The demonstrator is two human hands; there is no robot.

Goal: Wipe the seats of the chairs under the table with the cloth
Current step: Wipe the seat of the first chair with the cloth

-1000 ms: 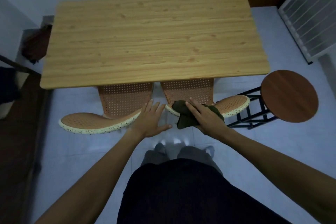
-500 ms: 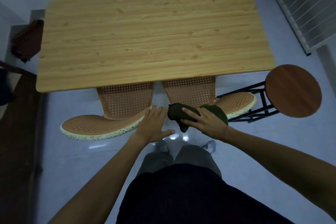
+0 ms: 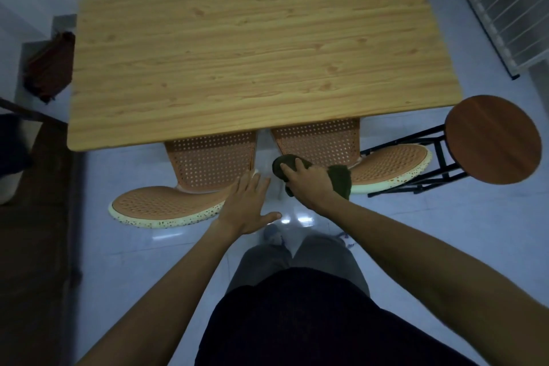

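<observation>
At frame centre, the right hand [image 3: 309,184] clutches the dark cloth [image 3: 338,177] on the right chair's [image 3: 392,169] back; the left hand [image 3: 248,205] rests open on the left chair [image 3: 166,205]. The seats sit under the table [image 3: 261,47], so wiping may miss them.

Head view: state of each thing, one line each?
Left hand: open, flat on the left chair's back edge.
Right hand: fingers closed on the cloth.
Cloth: bunched, pressed on the right chair's top edge.
Left chair: tucked under the table.
Right chair: tucked under the table.
Table: top bare.
Stool: upright beside the table.
</observation>
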